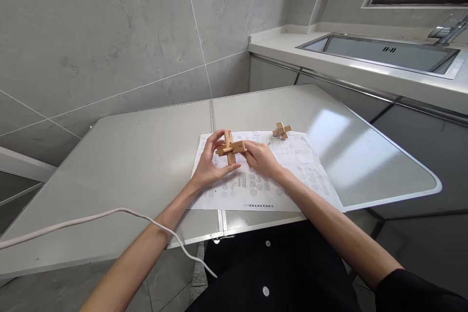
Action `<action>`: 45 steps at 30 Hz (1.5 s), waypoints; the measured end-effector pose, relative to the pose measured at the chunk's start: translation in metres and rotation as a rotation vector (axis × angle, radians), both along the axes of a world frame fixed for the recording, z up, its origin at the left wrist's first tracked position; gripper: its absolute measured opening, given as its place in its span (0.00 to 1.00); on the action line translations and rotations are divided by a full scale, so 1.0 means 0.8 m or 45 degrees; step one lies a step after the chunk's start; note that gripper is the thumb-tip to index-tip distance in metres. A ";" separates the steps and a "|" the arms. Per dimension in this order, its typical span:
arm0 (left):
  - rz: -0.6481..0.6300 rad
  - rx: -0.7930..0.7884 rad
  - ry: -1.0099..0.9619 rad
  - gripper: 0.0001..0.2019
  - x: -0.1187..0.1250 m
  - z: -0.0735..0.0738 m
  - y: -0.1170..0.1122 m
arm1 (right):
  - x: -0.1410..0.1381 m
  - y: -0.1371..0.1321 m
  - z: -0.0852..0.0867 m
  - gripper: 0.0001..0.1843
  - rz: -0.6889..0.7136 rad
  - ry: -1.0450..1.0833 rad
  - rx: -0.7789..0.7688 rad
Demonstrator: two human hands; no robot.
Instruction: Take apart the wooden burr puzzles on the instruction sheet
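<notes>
A wooden burr puzzle [229,148] of interlocking light-brown pieces is held between my hands above a printed sheet. My left hand [211,165] grips its upright piece, fingers at the top and thumb at the bottom. With closed fingers, my right hand [261,157] holds the right end of a piece that points sideways. A thin rod-like piece crosses the front of the puzzle. Beneath my hands lies the instruction sheet [263,197], covered in small diagrams and text. Another wooden burr puzzle [282,130], cross-shaped, rests at the sheet's far edge.
A grey folding table [146,156] with a centre seam carries everything. A pale cable [120,210] runs over its left front and across my left forearm. At right stand a counter [278,48] and a metal sink [373,53] with a faucet [449,30]. A tiled wall [127,34] borders the far side.
</notes>
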State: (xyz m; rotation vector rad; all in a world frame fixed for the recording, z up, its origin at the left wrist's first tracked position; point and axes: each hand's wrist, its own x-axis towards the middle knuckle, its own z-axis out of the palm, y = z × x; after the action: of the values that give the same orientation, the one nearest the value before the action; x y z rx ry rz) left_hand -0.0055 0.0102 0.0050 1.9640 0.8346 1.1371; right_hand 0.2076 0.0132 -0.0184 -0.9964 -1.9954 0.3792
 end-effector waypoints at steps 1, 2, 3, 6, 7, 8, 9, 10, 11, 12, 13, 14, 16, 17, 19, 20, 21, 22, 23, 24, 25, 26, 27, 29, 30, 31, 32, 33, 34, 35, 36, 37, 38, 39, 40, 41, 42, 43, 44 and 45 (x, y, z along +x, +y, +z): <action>0.015 0.018 0.005 0.49 0.000 0.000 0.000 | -0.001 0.000 -0.001 0.12 -0.030 -0.018 -0.001; 0.034 0.029 0.008 0.49 0.001 0.000 -0.001 | -0.001 0.000 -0.002 0.12 -0.059 -0.033 -0.012; 0.054 0.034 0.009 0.49 0.001 0.000 0.000 | -0.002 0.000 -0.002 0.12 -0.085 -0.044 -0.031; 0.101 0.022 0.007 0.50 0.001 -0.002 0.000 | -0.004 -0.002 -0.001 0.11 -0.124 -0.051 -0.088; 0.107 0.015 0.004 0.50 0.001 -0.002 0.000 | -0.005 -0.003 0.000 0.11 -0.123 -0.049 -0.102; 0.111 0.010 0.001 0.50 0.001 -0.003 0.000 | -0.005 -0.004 0.001 0.11 -0.118 -0.045 -0.113; 0.113 0.003 -0.004 0.51 0.001 -0.003 0.001 | -0.006 -0.005 0.002 0.11 -0.110 -0.037 -0.123; 0.118 -0.005 -0.011 0.51 0.000 -0.004 0.001 | -0.006 -0.005 0.003 0.11 -0.099 -0.023 -0.133; 0.125 -0.015 -0.020 0.51 0.000 -0.004 0.001 | -0.006 -0.006 0.004 0.11 -0.084 -0.003 -0.147; 0.133 -0.028 -0.028 0.51 0.000 -0.004 0.001 | -0.006 -0.006 0.004 0.11 -0.062 0.022 -0.168; 0.142 -0.042 -0.034 0.51 0.000 -0.005 0.002 | -0.006 -0.006 0.004 0.10 -0.035 0.054 -0.199; 0.155 -0.053 -0.040 0.52 0.000 -0.005 0.002 | -0.006 -0.006 0.004 0.09 -0.007 0.091 -0.241; 0.186 -0.061 -0.051 0.52 0.000 -0.007 0.003 | -0.006 -0.005 0.005 0.08 0.035 0.180 -0.346; 0.199 -0.061 -0.055 0.51 0.001 -0.007 0.003 | -0.006 -0.005 0.006 0.09 0.041 0.235 -0.398; 0.225 -0.054 -0.052 0.50 0.001 -0.008 0.003 | -0.006 -0.004 0.008 0.13 0.016 0.368 -0.477; 0.236 -0.048 -0.038 0.49 0.002 -0.009 0.002 | -0.005 -0.003 0.010 0.15 -0.001 0.434 -0.501; 0.243 -0.039 -0.014 0.49 0.003 -0.009 0.001 | -0.004 -0.003 0.012 0.18 -0.014 0.489 -0.519; 0.247 -0.028 0.018 0.49 0.003 -0.010 0.000 | -0.004 -0.002 0.014 0.20 -0.017 0.522 -0.538; 0.247 -0.016 0.054 0.49 0.004 -0.010 -0.002 | -0.003 -0.002 0.015 0.22 -0.009 0.531 -0.559; 0.240 -0.005 0.089 0.50 0.005 -0.010 -0.004 | -0.003 -0.002 0.017 0.24 0.008 0.516 -0.579; 0.226 0.002 0.120 0.50 0.005 -0.010 -0.005 | -0.002 -0.003 0.018 0.25 0.026 0.487 -0.598; 0.212 0.008 0.143 0.50 0.006 -0.010 -0.006 | -0.002 -0.003 0.019 0.26 0.045 0.456 -0.615; 0.201 0.013 0.155 0.50 0.006 -0.011 -0.007 | -0.002 -0.004 0.019 0.26 0.063 0.432 -0.630; 0.198 0.034 0.152 0.51 0.006 -0.011 -0.008 | -0.003 -0.005 0.020 0.27 0.089 0.428 -0.662; 0.203 0.048 0.145 0.52 0.006 -0.011 -0.007 | -0.004 -0.005 0.020 0.27 0.097 0.442 -0.685; 0.209 0.063 0.137 0.53 0.006 -0.012 -0.006 | -0.004 -0.006 0.021 0.27 0.101 0.462 -0.712; 0.213 0.075 0.133 0.53 0.006 -0.012 -0.006 | -0.004 -0.006 0.021 0.27 0.102 0.483 -0.738; 0.215 0.083 0.132 0.53 0.005 -0.012 -0.005 | -0.004 -0.006 0.022 0.28 0.103 0.503 -0.760; 0.216 0.087 0.131 0.53 0.005 -0.012 -0.004 | -0.004 -0.007 0.022 0.28 0.104 0.521 -0.780; 0.217 0.088 0.132 0.53 0.005 -0.012 -0.004 | -0.004 -0.007 0.022 0.28 0.108 0.536 -0.798; 0.220 0.086 0.132 0.53 0.005 -0.013 -0.004 | -0.004 -0.007 0.022 0.28 0.113 0.552 -0.814; 0.222 0.084 0.131 0.52 0.005 -0.012 -0.004 | -0.004 -0.007 0.021 0.28 0.120 0.568 -0.831; 0.223 0.080 0.134 0.52 0.005 -0.012 -0.005 | -0.004 -0.007 0.020 0.29 0.128 0.585 -0.847; 0.223 0.076 0.138 0.51 0.006 -0.011 -0.005 | -0.004 -0.006 0.019 0.29 0.137 0.604 -0.862; 0.224 0.075 0.144 0.51 0.006 -0.010 -0.006 | -0.004 -0.005 0.018 0.29 0.147 0.627 -0.877; 0.226 0.077 0.151 0.50 0.007 -0.009 -0.007 | -0.004 -0.004 0.016 0.29 0.160 0.652 -0.893; 0.231 0.083 0.156 0.49 0.008 -0.008 -0.007 | -0.004 -0.003 0.015 0.29 0.173 0.676 -0.908; 0.240 0.094 0.158 0.49 0.008 -0.007 -0.008 | -0.004 -0.003 0.013 0.29 0.183 0.698 -0.920; 0.249 0.103 0.160 0.48 0.009 -0.006 -0.009 | -0.005 -0.002 0.012 0.29 0.190 0.719 -0.929; 0.258 0.111 0.160 0.48 0.009 -0.005 -0.009 | -0.005 -0.002 0.011 0.29 0.196 0.740 -0.935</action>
State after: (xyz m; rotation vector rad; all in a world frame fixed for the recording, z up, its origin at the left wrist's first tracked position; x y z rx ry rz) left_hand 0.0021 0.0031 0.0010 2.0761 1.0874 1.1920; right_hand 0.2037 0.0118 -0.0095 -0.9979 -1.4011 1.3853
